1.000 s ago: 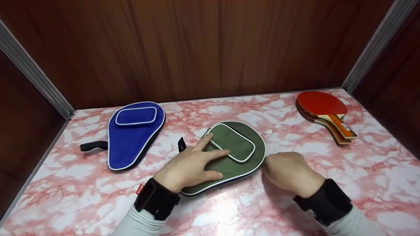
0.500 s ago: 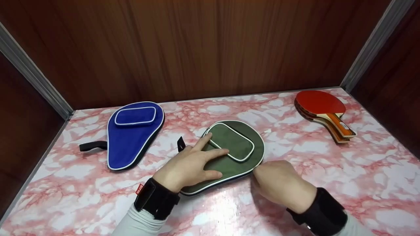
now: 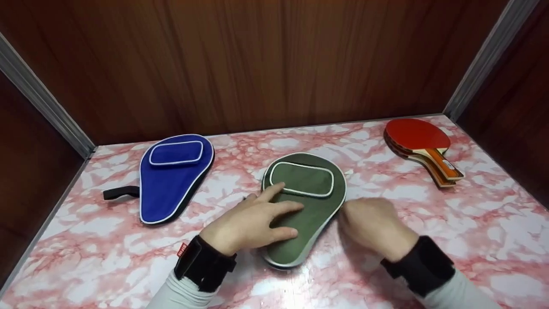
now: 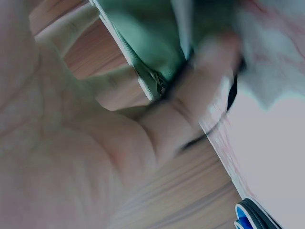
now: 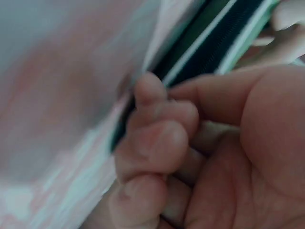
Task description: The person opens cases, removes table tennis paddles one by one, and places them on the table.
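Observation:
A green paddle case (image 3: 319, 206) with white piping lies in the middle of the pink marbled table (image 3: 450, 214), round end away from me. My left hand (image 3: 253, 219) rests flat on it with its fingers straight and spread. In the left wrist view the left hand's palm (image 4: 71, 143) sits over the green case (image 4: 147, 33). My right hand (image 3: 373, 227), blurred, is at the case's right edge. The right wrist view shows the right hand (image 5: 190, 143) with curled fingers, index and thumb pinching the case's dark zip edge (image 5: 214, 47).
A blue paddle case (image 3: 173, 180) with a black strap (image 3: 120, 192) lies at the left. A stack of red-faced paddles (image 3: 418, 137) sits at the back right corner. Wooden walls (image 3: 274, 64) close in the table at the back and both sides.
The green case has turned counter-clockwise, its narrow end swinging from the lower left to point at me. Both hands stayed on it. Its black strap no longer shows.

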`<state>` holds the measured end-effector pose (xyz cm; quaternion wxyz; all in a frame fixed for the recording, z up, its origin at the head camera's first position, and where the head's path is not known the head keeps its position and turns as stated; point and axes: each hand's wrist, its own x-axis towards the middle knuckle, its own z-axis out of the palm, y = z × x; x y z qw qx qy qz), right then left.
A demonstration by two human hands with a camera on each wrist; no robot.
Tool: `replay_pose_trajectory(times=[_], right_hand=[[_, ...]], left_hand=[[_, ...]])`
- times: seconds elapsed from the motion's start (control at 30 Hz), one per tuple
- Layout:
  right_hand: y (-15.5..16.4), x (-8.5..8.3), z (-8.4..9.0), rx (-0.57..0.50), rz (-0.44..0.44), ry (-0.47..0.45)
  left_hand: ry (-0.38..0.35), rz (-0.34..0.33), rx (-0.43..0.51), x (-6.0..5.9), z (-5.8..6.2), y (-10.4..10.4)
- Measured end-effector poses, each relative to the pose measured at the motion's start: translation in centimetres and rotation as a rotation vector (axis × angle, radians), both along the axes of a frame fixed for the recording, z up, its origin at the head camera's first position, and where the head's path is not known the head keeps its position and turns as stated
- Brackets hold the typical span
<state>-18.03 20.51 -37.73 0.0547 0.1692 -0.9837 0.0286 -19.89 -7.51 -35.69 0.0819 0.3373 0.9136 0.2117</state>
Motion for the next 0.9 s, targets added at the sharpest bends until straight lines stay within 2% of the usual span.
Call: replay_pose_trajectory(times=[0.13,0.27,0.4,0.63,0.9], right_hand=[[1.1,-0.9,-0.1,-0.007,-0.079,-0.002],[1.3,-1.3,-0.2,-0.002,-0.085,-0.008],[1.5,-1.4,-0.2,-0.008,-0.069,-0.026],[1.3,-0.5,0.2,-0.008,-0.012,-0.046],[0.7,0.7,0.0,-0.006,0.060,0.016]], left_hand=[[0.067,-0.021,0.003,0.5,-0.5,1.0],[0.045,0.011,0.008,0.8,-1.1,1.9],[-0.008,0.023,0.026,0.7,-1.6,2.3],[0.005,0.024,0.024,0.6,-1.7,2.4],[0.016,0.029,0.016,0.7,-1.7,2.4]])
